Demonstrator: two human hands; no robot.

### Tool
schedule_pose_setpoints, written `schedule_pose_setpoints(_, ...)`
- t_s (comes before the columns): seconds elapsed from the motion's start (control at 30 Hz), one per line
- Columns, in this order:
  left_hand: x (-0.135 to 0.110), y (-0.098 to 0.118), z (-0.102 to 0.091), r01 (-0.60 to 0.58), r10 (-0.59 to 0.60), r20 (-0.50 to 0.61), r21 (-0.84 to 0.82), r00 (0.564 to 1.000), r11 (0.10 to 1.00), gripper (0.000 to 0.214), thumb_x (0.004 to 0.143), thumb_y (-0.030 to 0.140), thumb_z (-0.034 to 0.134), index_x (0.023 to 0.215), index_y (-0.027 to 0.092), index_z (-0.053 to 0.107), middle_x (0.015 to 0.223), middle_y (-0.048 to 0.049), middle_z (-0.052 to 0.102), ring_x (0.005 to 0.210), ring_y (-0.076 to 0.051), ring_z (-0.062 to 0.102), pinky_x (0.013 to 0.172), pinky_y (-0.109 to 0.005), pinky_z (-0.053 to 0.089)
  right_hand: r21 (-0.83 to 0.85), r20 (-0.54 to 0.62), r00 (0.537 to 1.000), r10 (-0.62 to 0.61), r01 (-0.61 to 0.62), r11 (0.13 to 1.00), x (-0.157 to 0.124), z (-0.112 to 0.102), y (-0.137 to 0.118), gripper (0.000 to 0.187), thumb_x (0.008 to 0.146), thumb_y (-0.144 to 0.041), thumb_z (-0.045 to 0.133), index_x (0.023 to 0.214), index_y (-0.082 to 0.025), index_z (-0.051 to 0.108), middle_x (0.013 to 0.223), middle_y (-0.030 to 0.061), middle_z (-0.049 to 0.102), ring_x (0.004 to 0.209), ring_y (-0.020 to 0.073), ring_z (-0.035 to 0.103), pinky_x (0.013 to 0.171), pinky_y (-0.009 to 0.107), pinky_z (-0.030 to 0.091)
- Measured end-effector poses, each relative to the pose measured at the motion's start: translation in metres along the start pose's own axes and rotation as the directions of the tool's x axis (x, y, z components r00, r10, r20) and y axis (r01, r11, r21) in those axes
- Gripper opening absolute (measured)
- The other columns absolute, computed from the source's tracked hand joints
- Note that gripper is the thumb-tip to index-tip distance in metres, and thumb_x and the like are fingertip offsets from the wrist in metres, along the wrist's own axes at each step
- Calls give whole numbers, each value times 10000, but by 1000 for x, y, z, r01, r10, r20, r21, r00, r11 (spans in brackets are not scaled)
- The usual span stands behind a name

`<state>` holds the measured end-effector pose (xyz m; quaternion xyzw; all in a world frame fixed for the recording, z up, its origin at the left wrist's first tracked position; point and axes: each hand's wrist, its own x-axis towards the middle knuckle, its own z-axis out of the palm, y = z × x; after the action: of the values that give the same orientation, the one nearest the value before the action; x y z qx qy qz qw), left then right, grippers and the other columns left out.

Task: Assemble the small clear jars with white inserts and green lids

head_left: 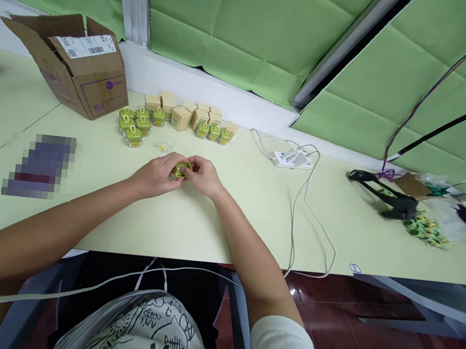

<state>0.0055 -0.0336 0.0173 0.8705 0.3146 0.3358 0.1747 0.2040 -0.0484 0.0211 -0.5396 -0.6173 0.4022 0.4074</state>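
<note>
Between both hands, a little above the table, is a small green-lidded container. My left hand grips it from the left, its fingers curled round the side. From the right, my right hand pinches it, with the thumb pressed on the green top. Just beyond the hands lies a small clear plastic piece. Several similar green-lidded jars with loops on top stand behind and to the left. Three more green-lidded jars are behind and to the right, in front of small tan boxes.
An open cardboard box stands at the back left. A blurred-out dark rectangle lies on the left. To the right are a white power strip with trailing cables, a black strap-like object and green patterned items.
</note>
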Motion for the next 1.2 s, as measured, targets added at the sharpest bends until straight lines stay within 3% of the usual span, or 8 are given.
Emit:
schedule_pose_setpoints(0.2,2,1,-3,64,-64,0,-9,998,998,394,858,328,674,1238,256,602,1097,-41,702,844,-206,679,757,-330,520,94,-8,1000,18,-17,995,1,1,-1,138,877,-325,739,932,-203,704,834,-2,746,720,149,723,727,309,620)
schedule_pose_setpoints(0.33,4,-1,-4,67,-70,-58,-48,996,997,403,851,347,693,1230,249,597,1092,-37,699,808,-187,664,756,-331,530,245,-3,999,53,-50,968,2,-4,-3,301,955,-491,647,903,-199,699,852,15,723,701,147,702,695,311,631)
schedule_pose_setpoints(0.4,5,-1,-6,102,-109,-85,-79,990,992,415,837,363,725,1217,252,599,1081,-32,714,800,-183,664,768,-335,540,278,-20,997,72,-63,958,4,-6,-3,294,961,-478,616,908,-202,703,889,20,725,707,139,682,655,289,613)
schedule_pose_setpoints(0.5,6,2,-9,194,-214,-118,-164,970,967,454,800,374,789,1198,260,604,1018,-15,734,761,-170,652,742,-321,539,298,-23,994,108,-97,950,4,-8,-3,140,876,-320,682,948,-213,737,973,19,757,802,139,687,674,259,601)
schedule_pose_setpoints(0.57,8,4,-9,224,-268,-161,-248,950,942,469,781,389,822,1178,258,609,1019,-22,739,746,-160,640,705,-308,525,371,34,991,129,-132,919,3,-8,-4,178,808,-238,719,981,-219,756,1017,20,782,901,157,718,746,276,626)
schedule_pose_setpoints(0.73,14,2,-7,214,-362,-218,-501,906,838,500,738,426,862,1114,232,596,1176,-84,750,890,-180,699,722,-299,524,544,153,984,96,-165,822,-2,-3,-9,312,743,-345,886,1007,-231,767,1029,24,802,985,189,758,848,330,667)
schedule_pose_setpoints(0.93,19,-3,-2,220,-425,-196,-628,884,747,524,720,471,874,1077,224,579,1198,-105,751,1065,-229,731,773,-306,533,548,35,995,92,-96,831,1,6,-3,513,620,-509,995,961,-232,730,906,-10,775,805,130,715,758,280,644)
schedule_pose_setpoints(1.2,15,-4,0,247,-400,-159,-570,903,784,494,774,494,855,1105,234,597,1137,-68,713,967,-179,680,717,-272,506,498,-76,993,92,-42,866,2,7,1,488,672,-549,946,961,-236,709,858,-26,715,774,113,665,736,266,612)
